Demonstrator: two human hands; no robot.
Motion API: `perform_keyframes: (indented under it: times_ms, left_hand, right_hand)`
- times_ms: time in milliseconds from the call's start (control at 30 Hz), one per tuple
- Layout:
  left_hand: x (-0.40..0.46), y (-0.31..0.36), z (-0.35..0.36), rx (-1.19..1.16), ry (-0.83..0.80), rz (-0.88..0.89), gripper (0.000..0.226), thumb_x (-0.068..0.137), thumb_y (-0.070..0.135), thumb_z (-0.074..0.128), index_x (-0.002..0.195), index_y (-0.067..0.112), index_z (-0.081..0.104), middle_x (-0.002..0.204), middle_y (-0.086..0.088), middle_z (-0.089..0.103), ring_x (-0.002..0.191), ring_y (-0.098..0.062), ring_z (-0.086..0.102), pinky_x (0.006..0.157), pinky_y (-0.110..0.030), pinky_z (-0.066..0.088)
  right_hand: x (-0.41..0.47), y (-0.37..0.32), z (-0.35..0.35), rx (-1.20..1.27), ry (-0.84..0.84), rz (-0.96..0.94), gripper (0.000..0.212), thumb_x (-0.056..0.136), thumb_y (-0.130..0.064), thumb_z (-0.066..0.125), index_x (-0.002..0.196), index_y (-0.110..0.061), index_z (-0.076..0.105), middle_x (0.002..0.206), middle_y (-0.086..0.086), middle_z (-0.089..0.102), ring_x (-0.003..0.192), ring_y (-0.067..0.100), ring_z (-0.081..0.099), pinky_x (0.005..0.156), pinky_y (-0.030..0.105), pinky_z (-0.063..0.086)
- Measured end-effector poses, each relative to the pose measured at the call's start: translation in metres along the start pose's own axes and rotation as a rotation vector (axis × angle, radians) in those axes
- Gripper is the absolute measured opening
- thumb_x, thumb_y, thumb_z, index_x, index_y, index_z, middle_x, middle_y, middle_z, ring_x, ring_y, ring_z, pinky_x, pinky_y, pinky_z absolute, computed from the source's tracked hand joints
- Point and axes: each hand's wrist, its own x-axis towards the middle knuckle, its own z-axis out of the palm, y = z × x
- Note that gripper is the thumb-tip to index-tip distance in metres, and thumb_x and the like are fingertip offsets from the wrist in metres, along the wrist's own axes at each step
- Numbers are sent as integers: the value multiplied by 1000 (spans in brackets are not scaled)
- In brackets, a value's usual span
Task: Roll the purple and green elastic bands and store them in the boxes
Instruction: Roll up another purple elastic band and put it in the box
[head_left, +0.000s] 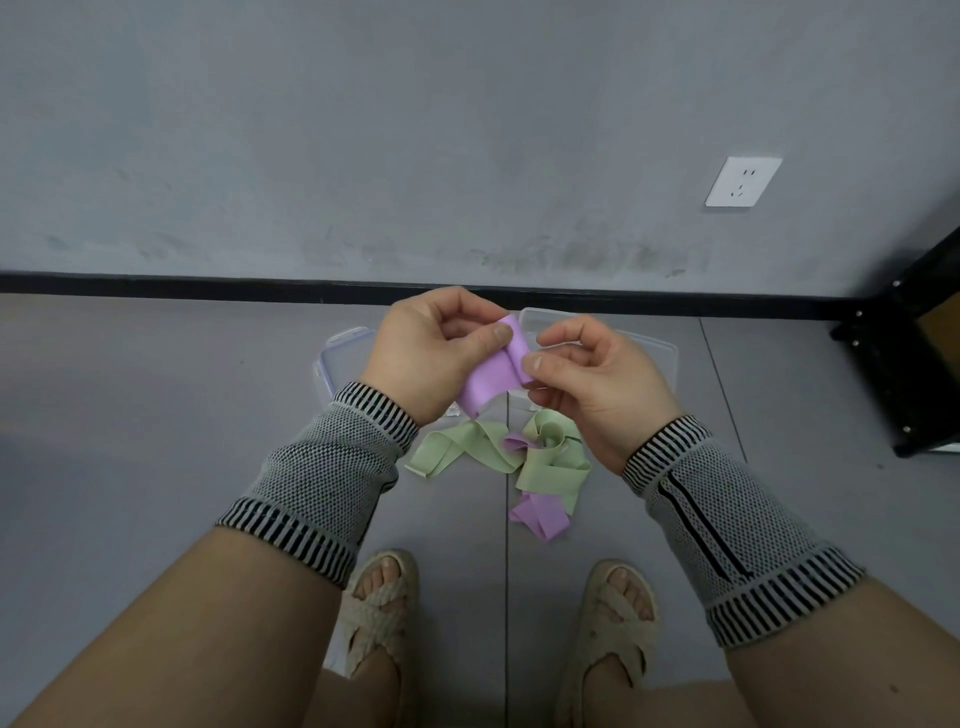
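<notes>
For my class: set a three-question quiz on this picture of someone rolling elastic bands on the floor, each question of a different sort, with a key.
1. True or false: both hands hold the purple band.
2. Where does the green band lie? A) in a box B) on the floor C) over a sleeve
3. Fill in: the clear boxes sit on the floor behind the ____.

Key
1. True: the left hand and right hand pinch its top end.
2. B
3. hands

Bare floor (156, 415) flanks the bands; black frame (914, 364) blocks right.
</notes>
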Motion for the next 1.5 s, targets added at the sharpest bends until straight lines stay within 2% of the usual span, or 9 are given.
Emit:
perform_keyframes:
  times_ms: [267,467,600,733,867,1100,1200,1400,1500]
  left_hand:
    - [-2,-2,2,58,-67,29,10,82,9,68,81,19,65,78,-2,70,68,-3,64,63,-17,50]
    - [1,-1,-6,106,-74,-16,21,80,14,72,91,28,60,87,-11,70,75,-20,66,63,-31,55]
    - [1,-1,-6,134,-78,5,22,81,6,68,86,26,62,83,-18,68,70,-18,60,69,-36,53]
    - [1,-3,-4,118,-82,18,23,81,4,67,85,26,63,73,-5,65,66,-11,58,66,-29,53]
    - [2,-4,-3,125,-75,32,23,81,5,68,83,27,63,68,1,62,56,0,56,58,-17,49]
    - [1,-2,-1,81,-62,18,20,81,4,69,81,24,64,67,0,64,55,3,57,58,-14,49]
    - [1,-2,-1,79,-58,9,18,81,5,69,81,23,65,66,1,64,55,2,58,58,-15,50]
    - [0,-2,1,64,-51,-12,15,79,10,72,85,24,67,81,-16,70,69,-13,63,68,-30,56]
    - [-1,-2,4,50,-62,-15,13,78,9,72,86,18,70,77,-9,70,69,-11,63,70,-27,56]
  right_hand:
    - [-1,-2,-4,-85,-88,26,20,82,2,66,94,-14,61,77,8,70,66,18,64,65,28,52]
    - [1,-3,-7,-56,-21,13,22,83,2,64,100,-12,60,74,5,69,62,11,63,62,24,50]
    - [1,-3,-7,-95,-15,11,27,84,1,64,105,-16,62,75,2,69,66,11,64,63,22,51]
    - [1,-1,-3,-170,-34,6,29,86,2,61,111,-12,64,81,2,68,69,7,63,62,18,52]
    - [1,-1,-2,-207,-25,23,19,86,0,61,99,-13,67,77,2,65,65,5,60,60,18,51]
    - [3,-1,-1,-208,17,36,15,81,-1,68,89,-14,65,77,6,64,68,14,60,60,25,50]
    - [4,0,1,-218,47,41,18,78,-2,72,85,-16,62,72,4,62,66,18,58,59,30,49]
    - [3,0,3,-212,65,41,24,72,1,76,85,-13,60,79,16,60,57,17,55,51,24,44]
    - [3,0,3,-224,76,39,26,70,0,77,82,-15,59,81,19,60,57,20,53,51,29,43]
